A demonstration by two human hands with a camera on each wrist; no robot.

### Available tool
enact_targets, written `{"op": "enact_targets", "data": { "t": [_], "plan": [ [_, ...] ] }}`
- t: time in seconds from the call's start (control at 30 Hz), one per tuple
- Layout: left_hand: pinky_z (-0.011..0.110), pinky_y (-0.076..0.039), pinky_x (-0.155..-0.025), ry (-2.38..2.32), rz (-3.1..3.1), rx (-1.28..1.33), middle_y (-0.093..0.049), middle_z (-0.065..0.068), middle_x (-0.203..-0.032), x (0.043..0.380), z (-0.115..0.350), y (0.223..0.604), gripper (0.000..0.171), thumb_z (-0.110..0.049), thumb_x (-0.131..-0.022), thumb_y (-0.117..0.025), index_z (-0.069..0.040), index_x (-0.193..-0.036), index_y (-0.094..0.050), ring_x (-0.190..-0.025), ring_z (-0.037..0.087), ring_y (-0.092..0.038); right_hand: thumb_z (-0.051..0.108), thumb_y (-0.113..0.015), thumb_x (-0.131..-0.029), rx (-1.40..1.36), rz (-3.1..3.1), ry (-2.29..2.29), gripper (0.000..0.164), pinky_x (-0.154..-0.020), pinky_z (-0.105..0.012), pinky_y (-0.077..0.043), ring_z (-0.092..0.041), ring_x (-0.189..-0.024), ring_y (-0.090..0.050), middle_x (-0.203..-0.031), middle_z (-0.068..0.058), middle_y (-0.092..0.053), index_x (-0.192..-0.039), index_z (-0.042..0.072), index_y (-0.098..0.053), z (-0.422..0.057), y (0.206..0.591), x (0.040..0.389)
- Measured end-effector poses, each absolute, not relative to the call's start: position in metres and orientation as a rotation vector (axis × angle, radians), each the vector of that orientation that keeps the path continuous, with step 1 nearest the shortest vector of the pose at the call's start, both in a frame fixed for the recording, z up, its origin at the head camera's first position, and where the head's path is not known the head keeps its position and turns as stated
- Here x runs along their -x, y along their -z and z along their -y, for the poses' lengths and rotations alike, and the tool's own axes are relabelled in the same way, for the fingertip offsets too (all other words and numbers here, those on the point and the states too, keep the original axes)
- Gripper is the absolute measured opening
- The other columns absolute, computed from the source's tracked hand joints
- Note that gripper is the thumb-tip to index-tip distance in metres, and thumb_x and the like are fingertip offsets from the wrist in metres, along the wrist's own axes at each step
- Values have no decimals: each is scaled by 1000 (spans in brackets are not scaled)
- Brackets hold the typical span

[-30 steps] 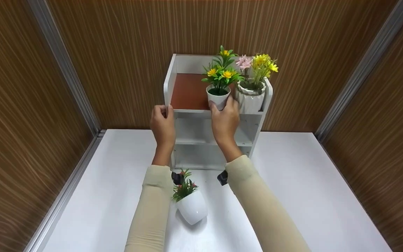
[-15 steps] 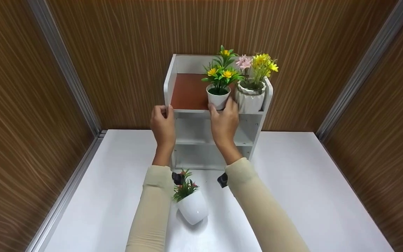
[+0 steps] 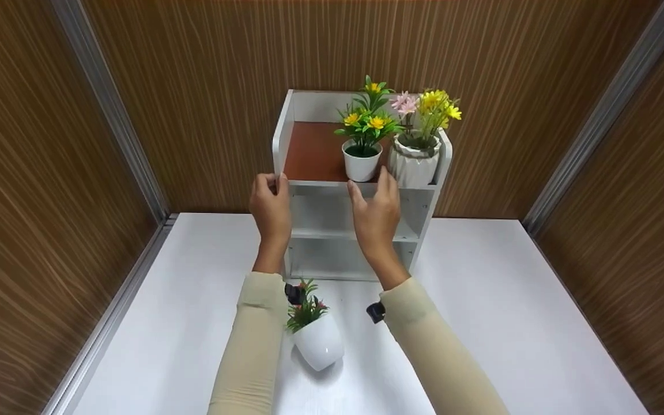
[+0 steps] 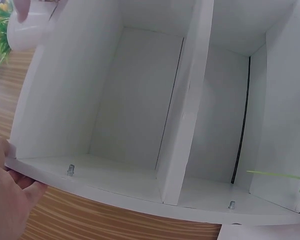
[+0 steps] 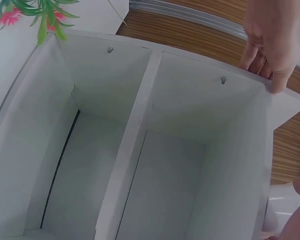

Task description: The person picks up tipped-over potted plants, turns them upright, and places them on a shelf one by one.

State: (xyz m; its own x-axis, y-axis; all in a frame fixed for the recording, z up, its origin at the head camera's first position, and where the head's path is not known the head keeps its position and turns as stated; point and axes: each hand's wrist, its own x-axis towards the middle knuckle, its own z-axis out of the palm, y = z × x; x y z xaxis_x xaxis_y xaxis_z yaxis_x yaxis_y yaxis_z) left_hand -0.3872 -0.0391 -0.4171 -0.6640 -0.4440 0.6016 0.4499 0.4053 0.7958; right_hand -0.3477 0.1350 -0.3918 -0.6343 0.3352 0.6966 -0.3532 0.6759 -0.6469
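A small white shelf unit [image 3: 355, 234] with a brown top board stands at the back of the table. My left hand [image 3: 270, 207] grips the front edge of its left side panel; in the left wrist view, the fingers of that hand [image 4: 10, 192] curl behind the panel. On the top board stands a small white pot with yellow flowers [image 3: 361, 167], upright near the front edge. Just in front of and below it, my right hand [image 3: 377, 216] has thumb and fingers spread apart with nothing between them. A ribbed white pot with pink and yellow flowers [image 3: 414, 167] stands right beside it.
On the white table [image 3: 482, 300], between the forearms, a white pot with red flowers [image 3: 319, 341] leans to the left. Its leaves overlap the left wrist camera [image 3: 294, 294]. Wood-grain walls [image 3: 205, 104] enclose the back and both sides.
My right hand has let go of the small pot with yellow flowers and drawn slightly back and down. The pot stays on the top board; my left hand keeps its grip on the shelf unit.
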Motion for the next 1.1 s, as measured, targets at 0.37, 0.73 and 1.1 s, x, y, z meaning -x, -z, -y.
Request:
{"op": "enact_targets", "data": {
  "t": [0.37, 0.73, 1.1],
  "plan": [
    [30, -53, -74, 1375, 1836, 3, -63, 8, -99, 387, 39, 417, 20, -24, -103, -60, -4, -103, -60, -89, 17, -61, 29, -78, -90, -131, 1939, -1074, 65, -109, -46, -44, -33, -129, -54, -136, -20, -56, -139, -5, -53, -142, 415, 309],
    [30, -54, -75, 1387, 1842, 1, -63, 9, -100, 387, 39, 417, 20, -25, -103, -59, -4, -104, -60, -90, 17, -62, 26, -78, -90, -233, 1977, -1188, 64, -105, -44, -48, -31, -124, -57, -137, -18, -56, -141, -4, -52, -145, 453, 266],
    [29, -52, -74, 1375, 1848, -1, -63, 9, -99, 387, 39, 416, 20, -25, -103, -59, -5, -102, -60, -88, 17, -60, 31, -79, -89, -206, 2152, -1217, 67, -105, -49, -47, -31, -130, -54, -141, -15, -54, -142, 0, -51, -140, 494, 234]
  ]
}}
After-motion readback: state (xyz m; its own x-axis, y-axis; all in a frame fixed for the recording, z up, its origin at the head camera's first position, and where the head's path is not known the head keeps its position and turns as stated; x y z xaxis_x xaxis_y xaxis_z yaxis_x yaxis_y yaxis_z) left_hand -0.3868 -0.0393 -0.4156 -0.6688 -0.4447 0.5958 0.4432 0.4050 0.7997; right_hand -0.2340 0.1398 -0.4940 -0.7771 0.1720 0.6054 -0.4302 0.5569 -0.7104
